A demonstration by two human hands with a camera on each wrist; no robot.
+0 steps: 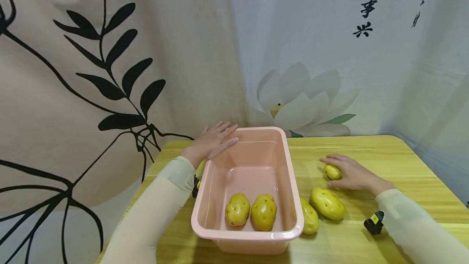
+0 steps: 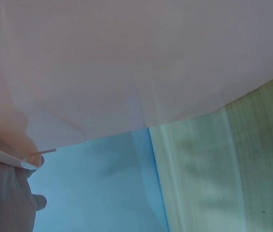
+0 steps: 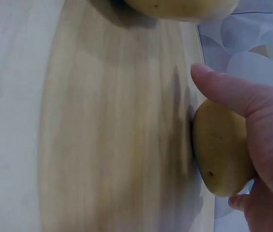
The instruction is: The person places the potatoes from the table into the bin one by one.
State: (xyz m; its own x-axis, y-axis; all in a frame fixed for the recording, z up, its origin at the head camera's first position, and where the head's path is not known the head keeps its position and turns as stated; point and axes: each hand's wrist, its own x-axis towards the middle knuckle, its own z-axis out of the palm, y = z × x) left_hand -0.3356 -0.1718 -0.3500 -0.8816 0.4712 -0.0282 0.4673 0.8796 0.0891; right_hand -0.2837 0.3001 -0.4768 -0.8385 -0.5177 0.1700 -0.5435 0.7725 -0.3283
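In the head view, your left hand point(image 1: 213, 141) rests unclenched, fingers straight, on the rim of the pink basin point(image 1: 249, 236); the two potatoes inside point(image 1: 237, 210) lie nearer you than that grip. Your right hand point(image 1: 353, 173) is spread, not closed, round a small potato point(image 1: 332, 171), thumb on its near side. In the left wrist view, the basin wall fills the space beside your hand. In the right wrist view, your straight thumb reaches past the small potato.
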